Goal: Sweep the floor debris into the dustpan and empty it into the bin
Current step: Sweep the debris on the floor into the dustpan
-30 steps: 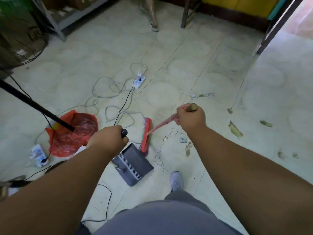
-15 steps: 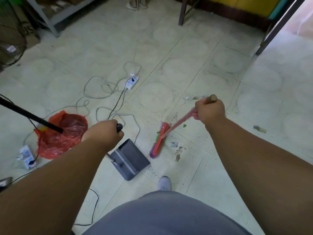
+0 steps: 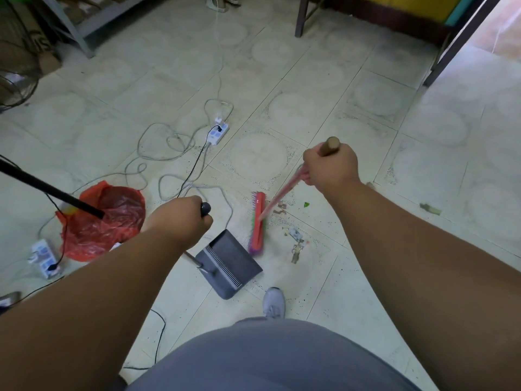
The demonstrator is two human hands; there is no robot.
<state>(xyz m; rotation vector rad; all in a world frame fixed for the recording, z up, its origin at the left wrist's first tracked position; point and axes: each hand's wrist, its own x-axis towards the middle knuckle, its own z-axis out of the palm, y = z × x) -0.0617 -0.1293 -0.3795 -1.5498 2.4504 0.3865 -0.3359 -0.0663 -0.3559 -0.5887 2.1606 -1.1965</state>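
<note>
My right hand (image 3: 329,167) grips the pink handle of a broom whose red head (image 3: 258,222) rests on the tiles just right of the dustpan mouth. A grey long-handled dustpan (image 3: 229,263) sits on the floor at centre, and my left hand (image 3: 180,218) grips the black knob at the top of its handle. Small debris (image 3: 296,241) lies scattered right of the broom head, with more scraps (image 3: 430,208) farther right. A bin lined with a red plastic bag (image 3: 104,221) stands at the left.
White and black cables with a power strip (image 3: 218,134) loop across the floor behind the dustpan. Another power strip (image 3: 43,258) lies left of the bin. A black pole (image 3: 48,190) slants over the bin. My shoe (image 3: 273,303) stands near the dustpan. A shelf frame is at the back left.
The broom head swung right away from the dustpan, then came back left toward its mouth. My right hand rose and shifted right. The dustpan stayed in place.
</note>
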